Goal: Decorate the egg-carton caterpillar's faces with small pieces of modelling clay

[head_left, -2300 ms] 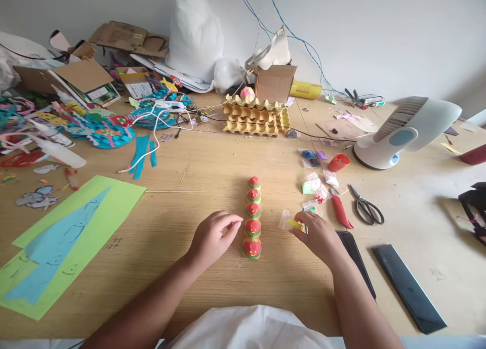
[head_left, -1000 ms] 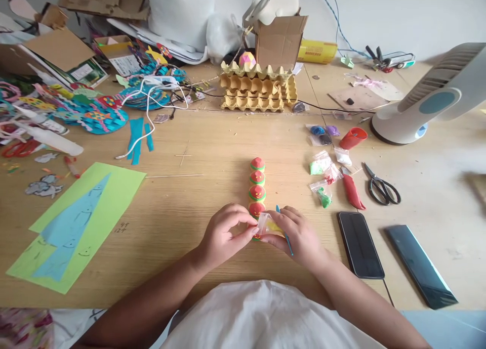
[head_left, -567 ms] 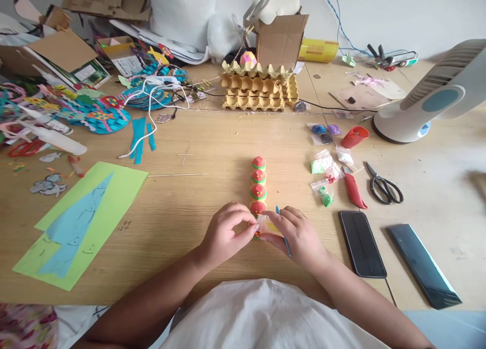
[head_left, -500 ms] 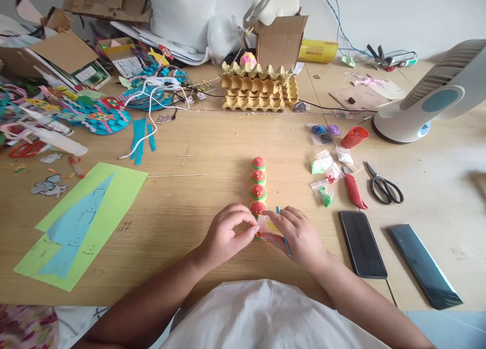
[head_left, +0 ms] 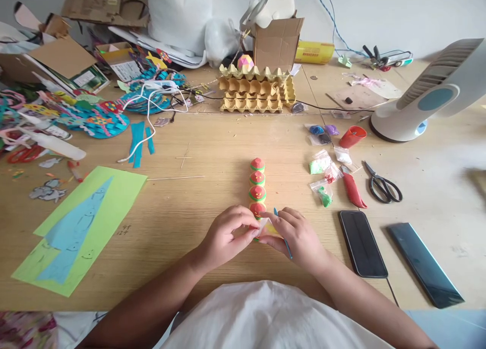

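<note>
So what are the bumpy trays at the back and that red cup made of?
The trays look like molded paper pulp, matte and tan, judging by their rough, ragged peaks. The cup seems to be smooth plastic, going by its even red color and slight sheen, though painted metal is possible.

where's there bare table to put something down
Bare wood lies between the green sheet and left hand, and between the red-capped row and the small bags. It's crowded at the craft pile, and from those bags to the scissors.
</note>
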Motion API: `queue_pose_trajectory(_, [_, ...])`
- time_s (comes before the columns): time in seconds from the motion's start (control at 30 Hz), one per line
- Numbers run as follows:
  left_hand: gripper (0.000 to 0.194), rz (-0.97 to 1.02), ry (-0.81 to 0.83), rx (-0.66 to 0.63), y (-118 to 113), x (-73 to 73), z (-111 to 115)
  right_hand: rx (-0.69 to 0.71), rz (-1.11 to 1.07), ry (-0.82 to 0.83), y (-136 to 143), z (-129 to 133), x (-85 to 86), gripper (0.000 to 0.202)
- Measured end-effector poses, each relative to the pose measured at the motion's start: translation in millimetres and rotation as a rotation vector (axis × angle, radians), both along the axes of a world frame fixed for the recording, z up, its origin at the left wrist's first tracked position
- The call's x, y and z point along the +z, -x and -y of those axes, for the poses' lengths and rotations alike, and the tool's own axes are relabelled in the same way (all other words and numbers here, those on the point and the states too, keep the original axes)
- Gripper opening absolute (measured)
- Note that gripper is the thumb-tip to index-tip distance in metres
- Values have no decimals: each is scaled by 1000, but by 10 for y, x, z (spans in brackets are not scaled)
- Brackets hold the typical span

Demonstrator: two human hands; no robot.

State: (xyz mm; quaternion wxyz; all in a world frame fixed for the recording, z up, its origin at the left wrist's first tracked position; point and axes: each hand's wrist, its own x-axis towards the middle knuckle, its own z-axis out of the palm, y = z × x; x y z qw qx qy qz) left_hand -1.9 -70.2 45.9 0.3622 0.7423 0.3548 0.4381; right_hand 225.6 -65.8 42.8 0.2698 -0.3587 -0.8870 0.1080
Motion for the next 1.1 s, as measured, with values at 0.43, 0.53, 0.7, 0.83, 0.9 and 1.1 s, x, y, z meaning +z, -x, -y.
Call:
queue_pose_trajectory(0.43, [13,-59,-29,20,-33,31,9,37,-9,-74,9,11,41,45])
queue_pose_trajectory(0.53, [12,-39,-47,34,-47,40,32,-43,-79,-140,-18,20,96,53])
queue_pose_trajectory(0.7, [12,-13,-101,94,-101,69,65,-101,-266,-362,-55,117,112,28])
queue_pose_trajectory(0.83, [10,-53,-223,83,-166,46,78,-52,-225,-202,15,168,80,37])
queue_pose_trajectory(0.9, [8,-91,-304,70,-194,27,90,-57,-253,-122,60,171,73,38])
queue_pose_trajectory(1.1, [12,-158,-433,81,-205,22,98,-57,-317,-27,106,173,72,10])
